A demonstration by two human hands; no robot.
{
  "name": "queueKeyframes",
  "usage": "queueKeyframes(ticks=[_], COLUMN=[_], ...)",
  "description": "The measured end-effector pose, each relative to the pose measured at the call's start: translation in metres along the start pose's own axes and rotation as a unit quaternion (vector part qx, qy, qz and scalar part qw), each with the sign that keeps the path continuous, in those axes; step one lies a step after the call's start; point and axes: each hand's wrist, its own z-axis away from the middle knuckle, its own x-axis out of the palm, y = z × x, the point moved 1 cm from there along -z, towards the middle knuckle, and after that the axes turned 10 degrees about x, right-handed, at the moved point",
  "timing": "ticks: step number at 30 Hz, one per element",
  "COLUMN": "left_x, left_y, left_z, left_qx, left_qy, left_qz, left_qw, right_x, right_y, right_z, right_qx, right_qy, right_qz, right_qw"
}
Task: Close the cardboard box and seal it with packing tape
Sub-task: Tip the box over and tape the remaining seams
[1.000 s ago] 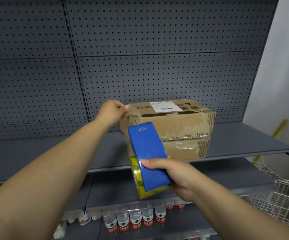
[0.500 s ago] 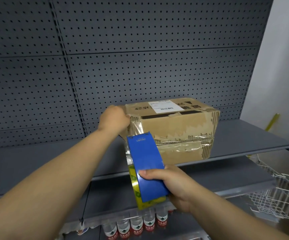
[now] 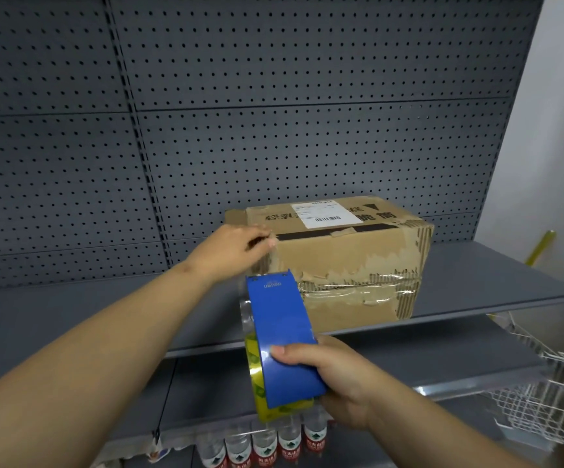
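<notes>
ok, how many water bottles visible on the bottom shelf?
5, in a row under the tape dispenser. More may be hidden below frame.

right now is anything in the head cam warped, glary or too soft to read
Head view: wide-angle bend bows the grey pegboard shelf back and the grey metal shelf edges; soft glare on clear tape across the brown cardboard box; white shipping label text too soft to read; lighting dim and even, shadows faint.

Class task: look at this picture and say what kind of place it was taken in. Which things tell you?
Probably a shop or stockroom: grey pegboard-backed shelving, bottled water lined up on a lower shelf, and a white wire basket at the right.
</notes>
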Motion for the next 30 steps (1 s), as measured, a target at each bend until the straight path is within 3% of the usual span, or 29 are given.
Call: queueKeyframes(ticks=[5,15,17,20,22,25,30], left_x=[0.008,0.000,-0.011,-0.022,-0.025,-0.029,-0.031], left_y=[-0.001,-0.010,-0.016,-0.034,-0.047,-0.063,-0.087], left_z=[-0.005,-0.041,-0.056,-0.080,-0.095,-0.113,-0.138], left_qx=[-0.029,-0.074,-0.076,-0.078,-0.081,-0.076,-0.057], left_qy=[-0.001,0.033,0.019,0.005,0.000,-0.005,0.000], left_qz=[-0.017,0.068,0.090,0.109,0.117,0.143,0.168], left_qw=[0.999,0.994,0.993,0.991,0.990,0.987,0.984], right_x=[-0.012,-0.025,-0.019,-0.009,-0.002,0.009,0.022], right_y=[-0.008,-0.030,-0.044,-0.070,-0.084,-0.101,-0.102], right_z=[0.009,0.000,-0.005,-0.013,-0.017,-0.022,-0.052], right_qx=[-0.009,-0.078,-0.119,-0.183,-0.212,-0.278,-0.397], right_qy=[-0.087,-0.053,-0.024,0.085,0.201,0.338,0.404], right_qz=[0.043,0.089,0.099,0.081,0.070,0.104,0.285], right_qw=[0.995,0.991,0.988,0.976,0.954,0.893,0.773])
